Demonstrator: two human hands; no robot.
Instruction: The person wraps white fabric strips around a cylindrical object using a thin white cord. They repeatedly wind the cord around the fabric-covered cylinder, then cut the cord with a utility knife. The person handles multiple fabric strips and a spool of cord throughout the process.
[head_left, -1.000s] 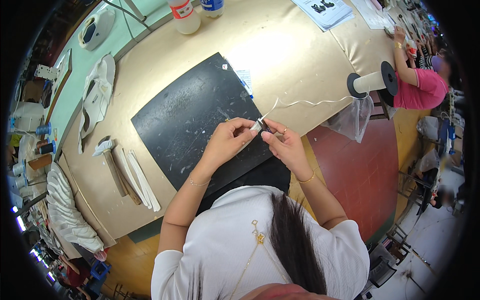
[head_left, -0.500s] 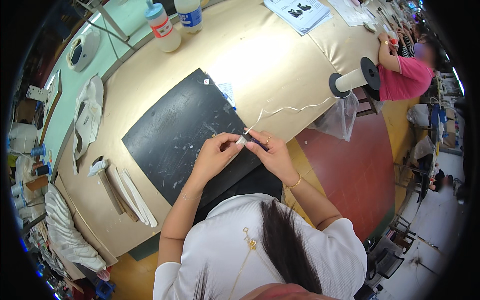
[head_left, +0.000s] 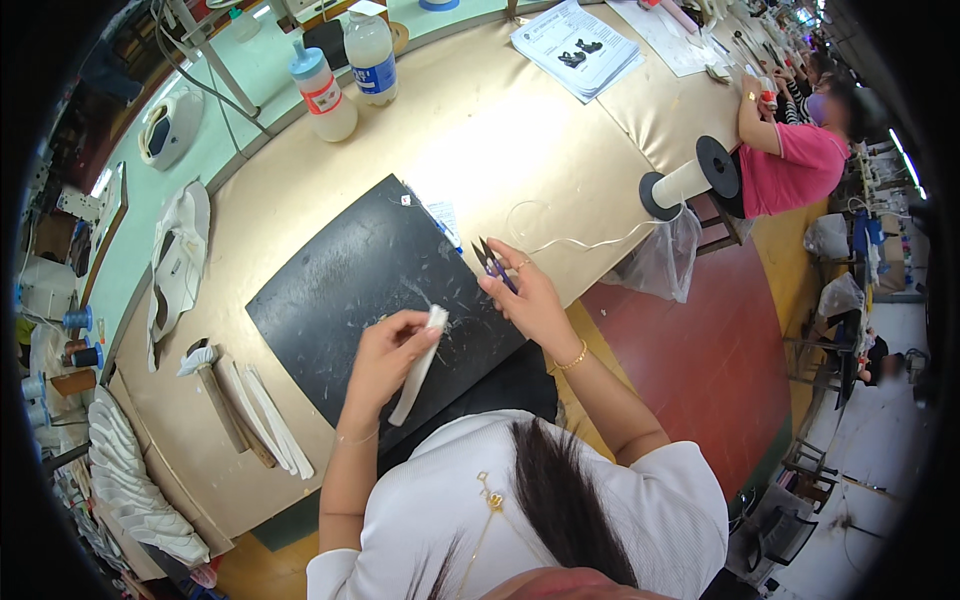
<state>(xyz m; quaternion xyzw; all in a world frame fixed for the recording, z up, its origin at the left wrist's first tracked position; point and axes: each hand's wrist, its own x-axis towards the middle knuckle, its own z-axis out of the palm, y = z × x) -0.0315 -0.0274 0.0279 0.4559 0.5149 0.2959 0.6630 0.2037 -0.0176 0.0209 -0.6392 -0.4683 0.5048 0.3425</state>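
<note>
My left hand [head_left: 384,358] pinches a white strip [head_left: 417,378] near its upper end, and the strip hangs down toward my lap. In my right hand [head_left: 533,305] is a pair of thread snips [head_left: 494,264] with dark handles, its blades pointing up and apart. Both hands are over the front part of a black cutting mat [head_left: 350,270]. A thin white tape [head_left: 590,244] runs loose over the table from a spool [head_left: 685,183] at the right edge; its end lies apart from my hands.
At left lie a hammer [head_left: 218,405] with a wrapped head and several pale strips [head_left: 268,425]. Two bottles [head_left: 328,108] stand at the back beside printed sheets [head_left: 575,52]. White stacked pieces [head_left: 140,480] line the left edge. A person in pink [head_left: 803,165] sits at far right.
My hands have moved apart, the left down and leftward with the strip. The snips now show clearly in my right hand. The tape from the spool has come away from my fingers.
</note>
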